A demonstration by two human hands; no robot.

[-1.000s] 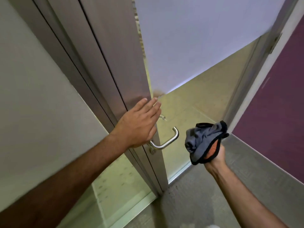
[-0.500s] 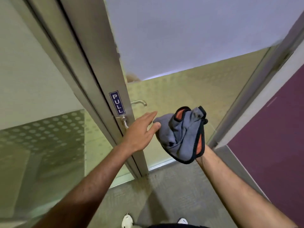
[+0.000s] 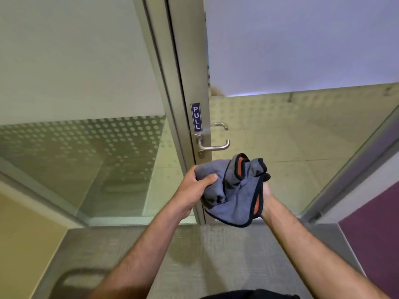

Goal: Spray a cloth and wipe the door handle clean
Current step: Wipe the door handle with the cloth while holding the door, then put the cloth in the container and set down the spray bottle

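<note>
Half a second ago the left hand was open, fingers stretched toward the door edge, and only the right hand carried the cloth; now both hands hold it, bunched up between them in front of the door and just below the door handle. The left hand is closed on the cloth's left side, thumb pressed across the grey fabric, while the right hand grips from underneath and behind, so most of it is covered by the folds and only a strip of palm and the wrist show. The cloth is grey with a black hem and patches of orange showing at two folds. It does not touch the handle; a clear gap separates them. The view has also swung since then, so the metal door frame now runs nearly straight up the middle, and the handle, earlier half hidden behind the left hand, is in plain sight as a bent steel lever pointing right under a blue PULL sign. A second lever shows faintly through the glass above it. Below the handle a small round fitting is too small to make out. At the bottom edge a dark strip of clothing is cut off, and a blurred dark shape sits low on the left.
</note>
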